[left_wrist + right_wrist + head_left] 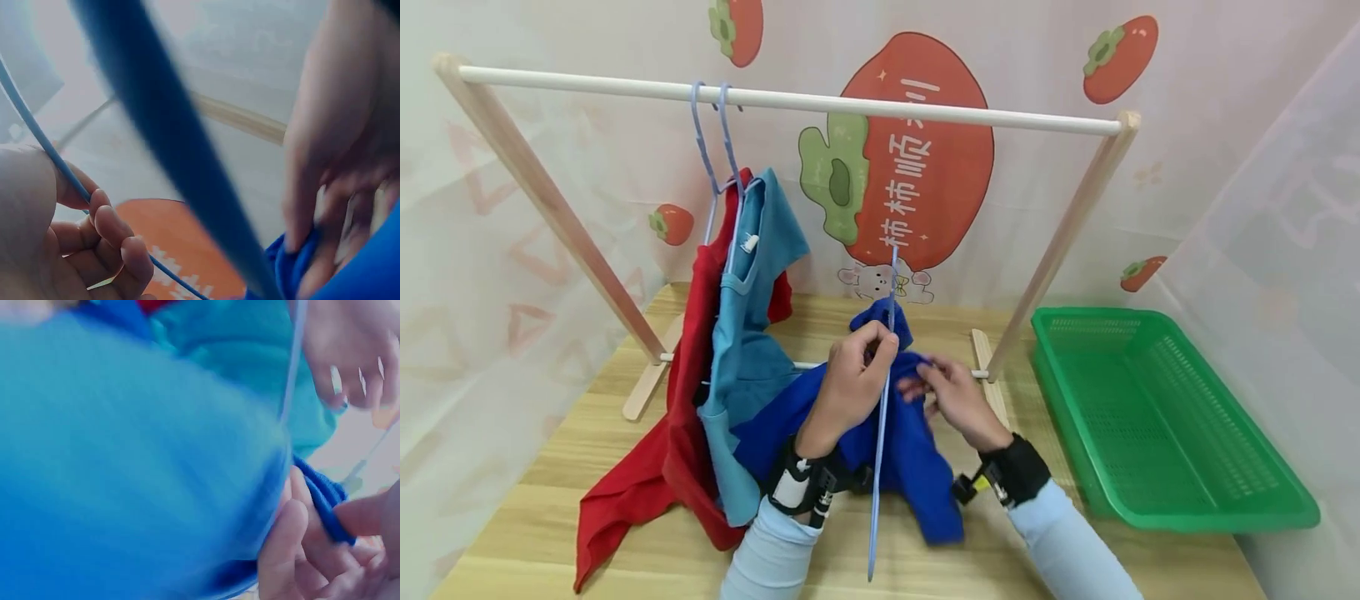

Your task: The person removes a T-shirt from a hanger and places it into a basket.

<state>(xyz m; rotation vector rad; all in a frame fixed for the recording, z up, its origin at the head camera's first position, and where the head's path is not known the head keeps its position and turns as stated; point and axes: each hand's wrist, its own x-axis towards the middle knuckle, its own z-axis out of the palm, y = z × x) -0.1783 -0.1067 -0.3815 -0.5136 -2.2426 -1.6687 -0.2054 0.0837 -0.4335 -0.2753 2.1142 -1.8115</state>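
My left hand (852, 382) grips a thin blue clothes hanger (881, 450), which stands nearly upright and edge-on in the head view. In the left wrist view the fingers (112, 226) curl round the hanger's wire. A dark blue shirt (925, 479) hangs about the hanger, its lower part near the table. With thumb and fingers my right hand (957, 398) holds the shirt's edge. A fold of blue cloth (325, 503) lies between those fingers in the right wrist view.
A white rail (925, 111) on a wooden stand spans the table. A red garment (681, 442) and a light blue shirt (752, 333) hang from it on two hangers at left. To the right stands a green plastic basket (1075, 417). A printed curtain (1037, 192) forms the backdrop.
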